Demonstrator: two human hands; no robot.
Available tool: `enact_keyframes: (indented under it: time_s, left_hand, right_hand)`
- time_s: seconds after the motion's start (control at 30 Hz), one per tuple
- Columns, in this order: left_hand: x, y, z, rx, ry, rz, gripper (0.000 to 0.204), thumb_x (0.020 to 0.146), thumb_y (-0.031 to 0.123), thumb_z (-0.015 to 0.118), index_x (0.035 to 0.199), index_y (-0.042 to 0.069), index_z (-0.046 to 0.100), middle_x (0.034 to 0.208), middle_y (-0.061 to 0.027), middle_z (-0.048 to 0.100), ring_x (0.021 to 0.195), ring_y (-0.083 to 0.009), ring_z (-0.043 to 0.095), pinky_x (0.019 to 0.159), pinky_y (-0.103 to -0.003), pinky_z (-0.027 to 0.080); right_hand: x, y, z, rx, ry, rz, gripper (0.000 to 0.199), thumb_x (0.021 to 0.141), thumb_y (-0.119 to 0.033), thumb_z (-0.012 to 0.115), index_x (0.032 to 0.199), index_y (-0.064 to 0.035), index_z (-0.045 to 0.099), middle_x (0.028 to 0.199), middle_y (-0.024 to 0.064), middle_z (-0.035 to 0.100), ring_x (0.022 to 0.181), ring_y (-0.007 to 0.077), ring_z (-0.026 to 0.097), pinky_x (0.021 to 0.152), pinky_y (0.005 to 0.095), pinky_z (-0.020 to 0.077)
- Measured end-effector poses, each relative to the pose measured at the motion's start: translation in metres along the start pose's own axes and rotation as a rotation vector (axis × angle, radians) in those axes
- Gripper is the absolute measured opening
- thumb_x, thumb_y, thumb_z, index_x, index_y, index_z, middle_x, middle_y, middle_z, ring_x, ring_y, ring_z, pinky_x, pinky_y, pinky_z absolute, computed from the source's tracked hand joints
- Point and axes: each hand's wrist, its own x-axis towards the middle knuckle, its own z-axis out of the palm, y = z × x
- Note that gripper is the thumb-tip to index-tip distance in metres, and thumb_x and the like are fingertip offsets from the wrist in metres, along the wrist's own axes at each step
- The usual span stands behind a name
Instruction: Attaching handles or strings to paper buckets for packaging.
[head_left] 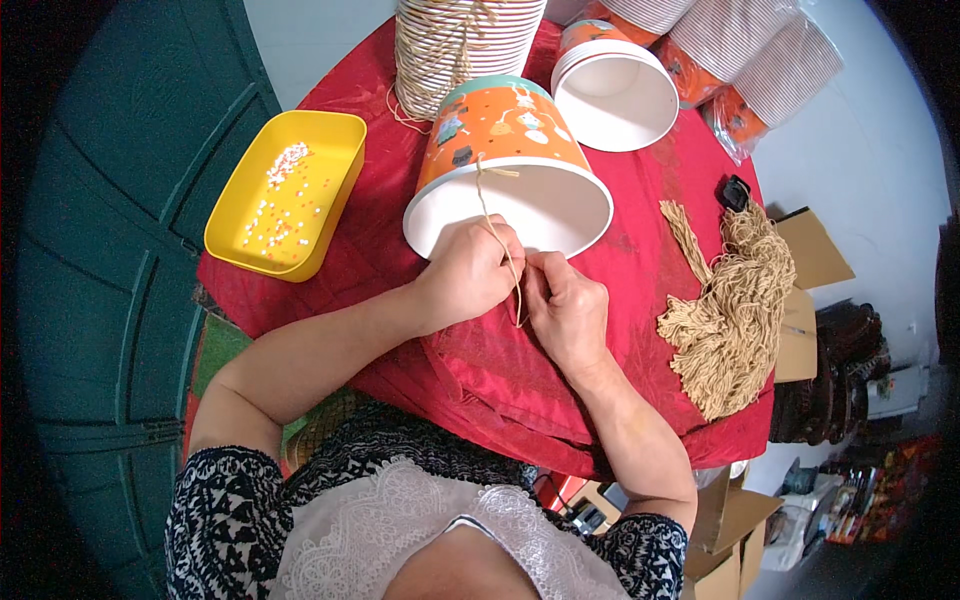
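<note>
An orange paper bucket with a teal base and cartoon figures lies on its side, its white open mouth towards me. A tan cord is fastened at the top of its rim and runs down over the back of my left hand. Below, it hangs in a small loop between my hands. My left hand is closed at the bucket's near rim, and my right hand pinches close beside it. Both seem to grip the cord at the rim; the exact pinch point is hidden by my fingers.
Left on the red cloth stands a yellow tub with small white and orange beads. Behind are a tall stack of buckets with cords, another bucket and bagged stacks. A tan cord bundle lies right.
</note>
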Motion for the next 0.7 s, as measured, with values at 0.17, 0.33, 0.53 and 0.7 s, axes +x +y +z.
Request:
enact_keyframes:
  time_s: [0.17, 0.33, 0.53, 0.7]
  left_hand:
    - [0.001, -0.002, 0.001, -0.009, 0.005, -0.032, 0.005, 0.079, -0.003, 0.065, 0.075, -0.002, 0.062, 0.078, -0.0121, 0.063, 0.071, -0.0215, 0.063, 0.066, -0.032, 0.051]
    - [0.001, 0.0, 0.0, -0.001, -0.024, -0.071, 0.007, 0.078, -0.003, 0.067, 0.073, -0.002, 0.061, 0.078, -0.0115, 0.062, 0.071, -0.0214, 0.063, 0.066, -0.032, 0.051]
    - [0.0, -0.001, 0.001, -0.036, -0.038, -0.072, 0.006, 0.078, -0.004, 0.066, 0.077, -0.001, 0.061, 0.08, -0.0117, 0.061, 0.072, -0.0213, 0.062, 0.067, -0.032, 0.051]
    - [0.0, -0.004, 0.001, 0.017, -0.034, -0.024, 0.007, 0.078, -0.005, 0.065, 0.077, -0.001, 0.06, 0.081, -0.011, 0.061, 0.072, -0.0208, 0.062, 0.066, -0.031, 0.05]
  right_hand:
    - [0.0, 0.002, 0.002, -0.016, 0.003, -0.052, 0.009, 0.083, -0.003, 0.066, 0.091, -0.0015, 0.061, 0.068, 0.0144, 0.066, 0.054, 0.0278, 0.065, 0.046, 0.0379, 0.0519]
    - [0.0, 0.0, -0.001, -0.021, -0.042, 0.001, 0.01, 0.083, -0.002, 0.066, 0.092, -0.002, 0.062, 0.069, 0.0166, 0.066, 0.057, 0.0304, 0.066, 0.049, 0.0386, 0.0518]
    - [0.001, 0.002, 0.0, 0.082, -0.041, 0.069, 0.01, 0.084, -0.002, 0.065, 0.094, -0.0028, 0.062, 0.07, 0.0173, 0.066, 0.06, 0.0308, 0.067, 0.052, 0.0386, 0.0521]
    - [0.001, 0.01, 0.0, 0.198, -0.079, 0.126, 0.011, 0.083, -0.005, 0.065, 0.095, -0.0046, 0.063, 0.072, 0.0181, 0.066, 0.062, 0.0331, 0.067, 0.055, 0.0414, 0.0533]
